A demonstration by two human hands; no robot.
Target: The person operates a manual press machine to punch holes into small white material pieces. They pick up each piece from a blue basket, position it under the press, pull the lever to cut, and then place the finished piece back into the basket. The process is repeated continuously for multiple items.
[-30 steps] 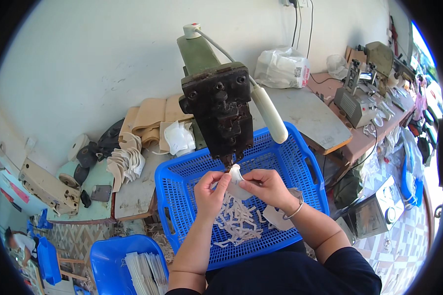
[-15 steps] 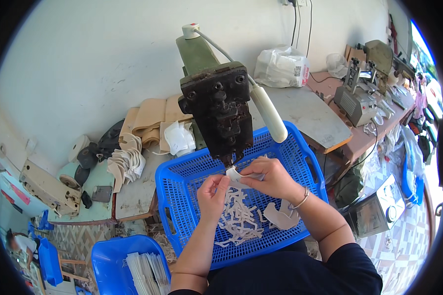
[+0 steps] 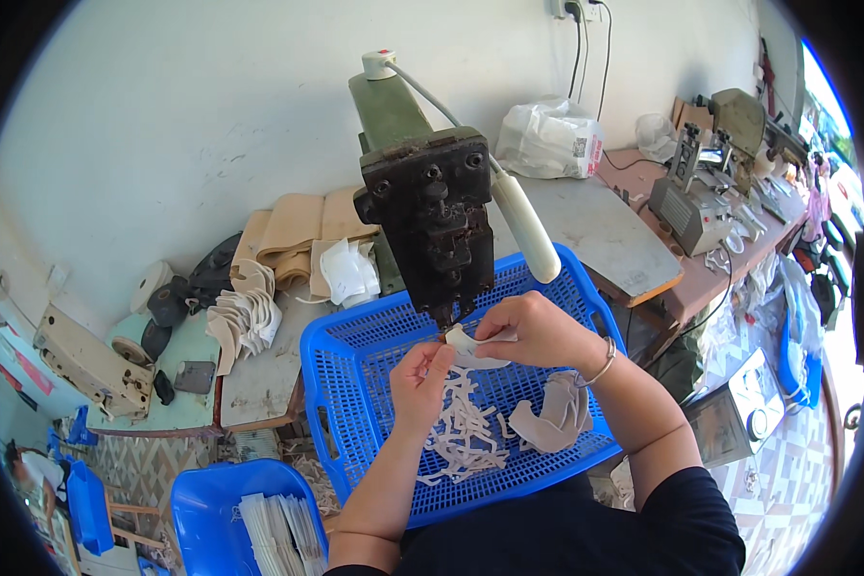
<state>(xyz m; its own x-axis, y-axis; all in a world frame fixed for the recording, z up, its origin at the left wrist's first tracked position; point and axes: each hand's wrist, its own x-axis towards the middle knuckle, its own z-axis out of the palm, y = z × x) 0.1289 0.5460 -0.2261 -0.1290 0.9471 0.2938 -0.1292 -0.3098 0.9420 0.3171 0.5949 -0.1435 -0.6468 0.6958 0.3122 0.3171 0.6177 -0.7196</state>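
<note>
Both hands meet just under the tip of a dark metal machine head (image 3: 439, 230) on a green arm. My right hand (image 3: 540, 331) pinches a white curved piece of sheet material (image 3: 478, 357), seen partly from its edge. The fingers of my left hand (image 3: 419, 382) close on the near-left end of the same piece. Below the hands, a blue plastic basket (image 3: 328, 408) holds a heap of narrow white offcut strips (image 3: 466, 437). Several larger white curved pieces (image 3: 552, 420) lie to the right of that heap.
A white lamp-like tube (image 3: 526, 228) hangs right of the machine head. Stacked white cut pieces (image 3: 245, 322) and tan sheets (image 3: 302, 230) lie on the left bench. A blue chair (image 3: 197, 499) bears bundled white strips. On the right bench stands a grey machine (image 3: 691, 211).
The white piece has turned and now droops lower between my hands. My right hand has shifted slightly upward, its fingers now pointing more down. The left hand stays nearly in place.
</note>
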